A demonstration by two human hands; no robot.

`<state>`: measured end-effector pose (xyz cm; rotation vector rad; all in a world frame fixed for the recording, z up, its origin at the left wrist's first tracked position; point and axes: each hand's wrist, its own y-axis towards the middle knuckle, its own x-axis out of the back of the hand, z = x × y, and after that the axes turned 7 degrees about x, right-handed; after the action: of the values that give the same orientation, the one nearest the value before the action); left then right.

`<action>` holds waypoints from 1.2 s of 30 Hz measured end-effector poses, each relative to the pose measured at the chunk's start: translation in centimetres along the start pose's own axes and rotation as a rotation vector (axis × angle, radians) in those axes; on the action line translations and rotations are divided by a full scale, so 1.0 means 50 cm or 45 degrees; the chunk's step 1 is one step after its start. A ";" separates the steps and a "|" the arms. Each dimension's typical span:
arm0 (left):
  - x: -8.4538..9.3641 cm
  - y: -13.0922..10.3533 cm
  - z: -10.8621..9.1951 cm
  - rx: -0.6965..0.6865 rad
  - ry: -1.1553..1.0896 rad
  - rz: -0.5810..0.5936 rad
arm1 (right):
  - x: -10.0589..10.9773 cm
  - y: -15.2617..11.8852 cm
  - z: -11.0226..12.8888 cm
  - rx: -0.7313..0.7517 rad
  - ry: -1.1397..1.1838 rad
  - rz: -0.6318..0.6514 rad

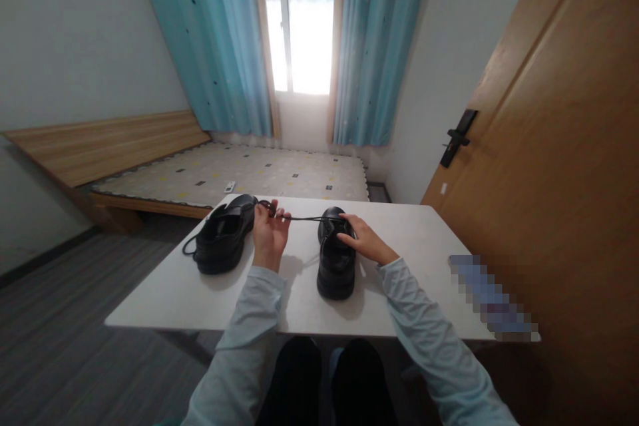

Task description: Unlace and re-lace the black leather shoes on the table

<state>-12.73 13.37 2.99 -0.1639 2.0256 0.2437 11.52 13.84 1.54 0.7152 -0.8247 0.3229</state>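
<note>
Two black shoes rest on a white table. My left hand (270, 233) is between them, palm up, with its fingers closed on a black shoelace (307, 218). That lace runs taut across to the top of the right shoe (336, 273), and some of it is bunched at my fingers. My right hand (370, 239) grips the right shoe around its tongue and lacing, thumb on the near side. Whether it also pinches lace there is hidden. Beside my left hand sits the left shoe (222, 239), toe pointing away, with a lace loop hanging past its left side.
The white table (394, 309) spans the space before my knees. A pixelated bluish flat item (492, 296) lies at its right edge. Beyond stand a bed (269, 173) with a small white remote (229, 187) and blue curtains (379, 46). A wooden door (559, 146) is on the right.
</note>
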 end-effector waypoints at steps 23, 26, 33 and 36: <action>0.017 -0.007 0.049 -0.462 2.586 0.319 | -0.006 0.009 0.007 0.013 -0.010 -0.006; 0.013 0.003 0.044 -0.471 2.398 0.244 | -0.004 0.008 0.007 0.005 -0.014 0.000; 0.017 0.004 0.041 -0.156 1.484 0.128 | -0.003 0.005 0.004 0.003 -0.010 -0.005; 0.010 -0.003 0.044 -0.007 1.007 0.120 | -0.003 0.004 0.004 -0.011 0.001 -0.005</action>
<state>-10.99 13.74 1.57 -0.1858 2.8226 0.2688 11.24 13.84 1.61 0.7086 -0.8230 0.3163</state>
